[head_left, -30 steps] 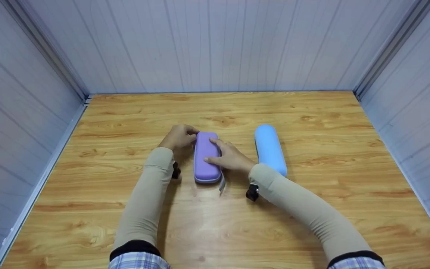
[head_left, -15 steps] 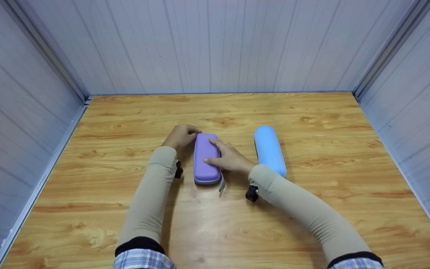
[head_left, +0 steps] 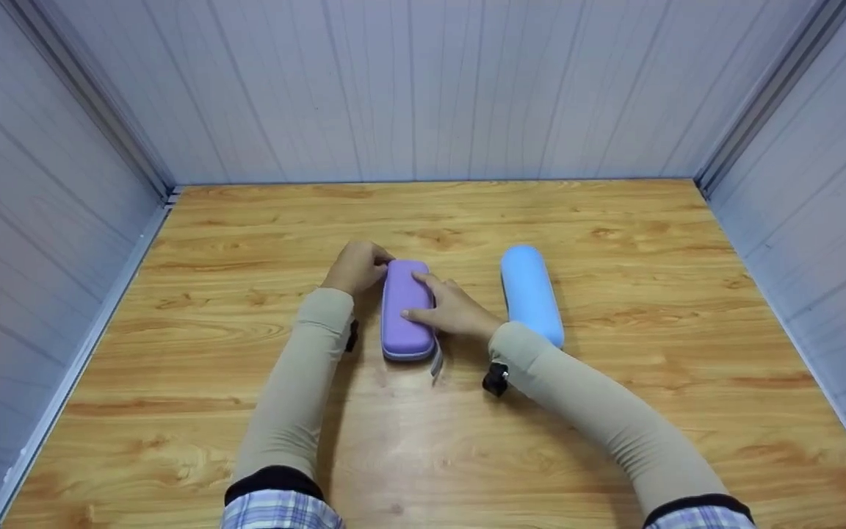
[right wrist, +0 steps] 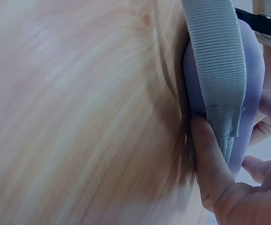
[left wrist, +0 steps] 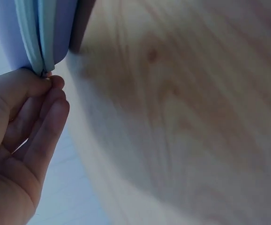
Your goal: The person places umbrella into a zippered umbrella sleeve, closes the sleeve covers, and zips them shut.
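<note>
A purple zip-up hard case [head_left: 407, 308] lies lengthwise on the wooden table in the head view. My left hand [head_left: 357, 266] is at its far left corner. In the left wrist view, the thumb and forefinger pinch at the zipper [left wrist: 43, 73], where two pale bands meet; the pull itself is mostly hidden by the fingertips. My right hand [head_left: 456, 308] holds the case from the right, thumb and a finger on its top. A grey strap [right wrist: 220, 61] hangs from the case's near right end, and another right finger presses the side below it.
A light blue case [head_left: 532, 294] lies to the right of the purple one, its near end close to my right wrist. Pale panel walls [head_left: 408, 88] enclose the wooden table [head_left: 408, 441] at the back and both sides.
My left forearm has shifted slightly to the right, and the left wrist has turned a little at the same corner. The right hand and both cases stay in place.
</note>
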`<state>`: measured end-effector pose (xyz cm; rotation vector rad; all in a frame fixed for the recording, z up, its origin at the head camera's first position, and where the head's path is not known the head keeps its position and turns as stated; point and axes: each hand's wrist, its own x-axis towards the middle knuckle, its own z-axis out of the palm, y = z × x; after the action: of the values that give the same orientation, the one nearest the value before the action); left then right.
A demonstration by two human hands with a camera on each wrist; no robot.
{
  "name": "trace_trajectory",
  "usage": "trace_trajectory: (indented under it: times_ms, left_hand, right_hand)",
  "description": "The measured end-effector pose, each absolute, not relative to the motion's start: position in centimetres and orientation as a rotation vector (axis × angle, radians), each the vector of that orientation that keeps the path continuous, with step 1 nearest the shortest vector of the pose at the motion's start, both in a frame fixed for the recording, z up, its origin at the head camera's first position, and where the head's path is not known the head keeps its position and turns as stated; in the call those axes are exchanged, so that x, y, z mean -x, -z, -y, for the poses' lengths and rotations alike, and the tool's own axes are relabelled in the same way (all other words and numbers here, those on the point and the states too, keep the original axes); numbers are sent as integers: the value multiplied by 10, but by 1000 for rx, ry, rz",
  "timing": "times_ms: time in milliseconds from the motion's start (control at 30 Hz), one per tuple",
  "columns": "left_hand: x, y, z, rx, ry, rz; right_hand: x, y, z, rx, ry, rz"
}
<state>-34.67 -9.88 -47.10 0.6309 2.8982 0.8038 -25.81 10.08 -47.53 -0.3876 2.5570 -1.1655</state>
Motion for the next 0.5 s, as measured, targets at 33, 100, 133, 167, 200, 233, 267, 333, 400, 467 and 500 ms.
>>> trace_trajectory:
  times_ms: [33, 100, 133, 167, 200, 233, 267, 333, 400, 467, 500]
  left_hand:
    - [346, 472, 99, -622, -812, -2906]
    - [345, 473, 98, -605, -822, -2922]
    - [345, 474, 98, -594, -826, -2930]
    - [344, 474, 98, -589, -827, -2942]
    - [344, 475, 98, -585, -822, -2956]
    - [343, 475, 98, -584, -817, -2968]
    - [343, 476, 98, -587, -816, -2979]
    - [342, 477, 98, -597, -827, -2994]
    - [341, 479, 99, -573, -896, -2976]
    - [340, 481, 100, -506, -995, -2924]
    - [339, 481, 100, -457, -1049, -2890]
  right_hand:
    - [258, 475, -101, 386, 1167, -2558]
    - [258, 475, -101, 379, 1169, -2556]
    - [258, 475, -101, 378, 1168, -2555]
    - [259, 476, -101, 377, 1167, -2554]
    - [259, 476, -101, 376, 1168, -2553]
    - [259, 476, -101, 377, 1168, -2553]
    - [259, 477, -101, 377, 1169, -2555]
    - [259, 477, -101, 381, 1174, -2560]
    - [259, 478, -101, 384, 1183, -2566]
    - [258, 478, -100, 392, 1190, -2570]
    - [258, 478, -100, 397, 1193, -2568]
